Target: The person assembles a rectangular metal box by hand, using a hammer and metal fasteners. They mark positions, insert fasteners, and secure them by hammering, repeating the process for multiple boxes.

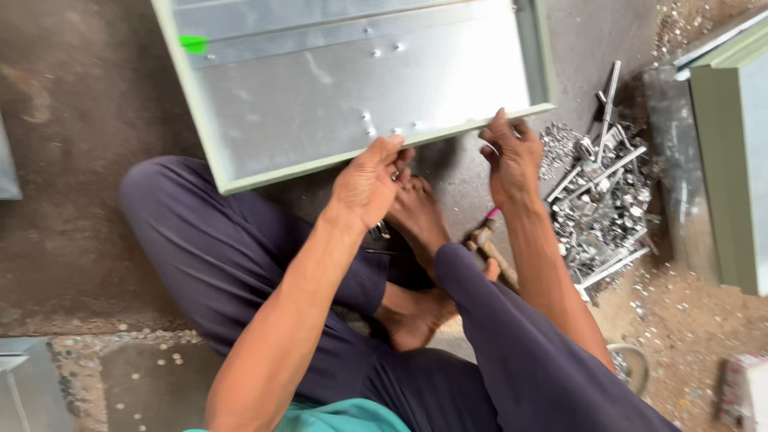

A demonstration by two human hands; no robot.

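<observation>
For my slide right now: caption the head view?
Both hands grip a metal tray's near rim.

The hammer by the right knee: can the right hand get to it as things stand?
Probably yes. The hammer lies on the floor just under the right hand, beside that forearm, with nothing over it. But that hand grips the metal panel edge and would have to let go.

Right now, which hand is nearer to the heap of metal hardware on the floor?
The right hand. It grips the metal tray's near edge just beside the heap of metal hardware; the left hand grips the same edge further away.
</observation>
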